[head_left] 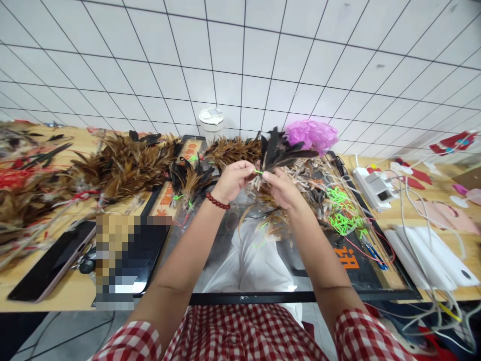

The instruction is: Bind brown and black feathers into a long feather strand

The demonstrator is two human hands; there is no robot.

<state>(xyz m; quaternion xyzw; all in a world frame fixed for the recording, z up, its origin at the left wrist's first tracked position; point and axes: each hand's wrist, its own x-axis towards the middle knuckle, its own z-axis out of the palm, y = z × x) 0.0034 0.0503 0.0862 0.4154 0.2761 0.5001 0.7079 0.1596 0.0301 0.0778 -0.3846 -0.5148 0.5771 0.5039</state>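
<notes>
A bunch of dark feathers point(277, 150) is held above the glass-like panel, its tips fanning up and to the right. My right hand point(281, 188) is closed around the pale quill end of the bunch. My left hand point(233, 181), with a dark red bead bracelet point(218, 201) at the wrist, pinches a bright green string point(258, 172) that runs across the quills to the right fingertips. Whether the string goes all the way round the quills cannot be made out. Left of my hands, small brown-and-black feather bunches point(191, 183) with green ties lie on the panel.
Long brown feather bundles point(128, 158) cover the left. Loose green strings point(343, 218) and blue-handled tweezers or scissors point(375, 254) lie right. A purple plastic bag point(311, 135) and white container point(211, 120) stand behind. Phone point(52, 263), power strip point(376, 188) and cables flank the panel point(244, 298).
</notes>
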